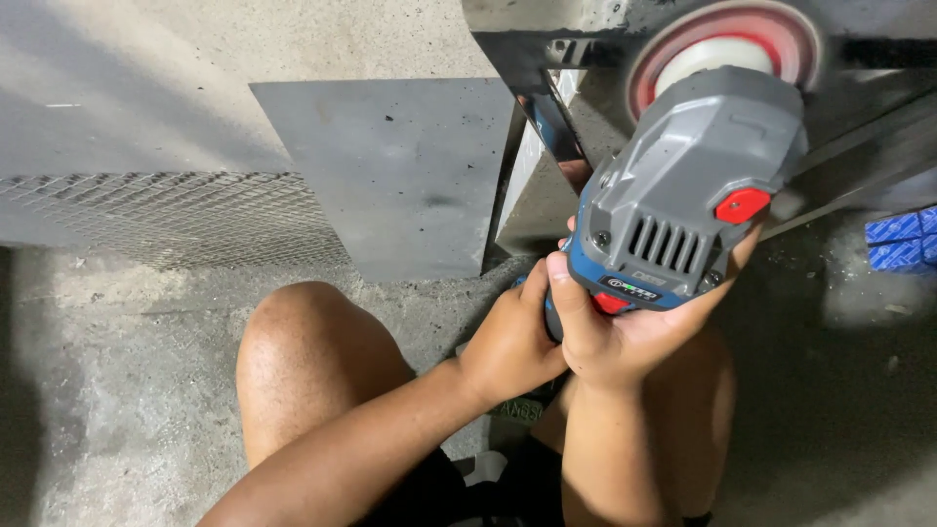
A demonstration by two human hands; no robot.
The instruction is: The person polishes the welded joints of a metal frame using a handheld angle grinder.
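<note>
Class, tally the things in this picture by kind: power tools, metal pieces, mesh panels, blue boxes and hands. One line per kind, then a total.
Grey and blue angle grinder with red-rimmed disc: 1
Flat grey metal sheet: 1
Shiny polished metal piece: 1
Grey wire mesh panel: 1
Blue boxes: 2, partly cut off
Hands, left hand and right hand: 2
Total: 8

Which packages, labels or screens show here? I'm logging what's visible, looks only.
Label: small dark oval with a light rim on the grinder's blue body, just above the right hand.
Boxes: blue rectangular packages with pale markings, stacked at the right edge on the floor, partly cut off.
Printed strip: dark with greenish marks, under the left hand, mostly hidden.
No screens or signs.
</note>
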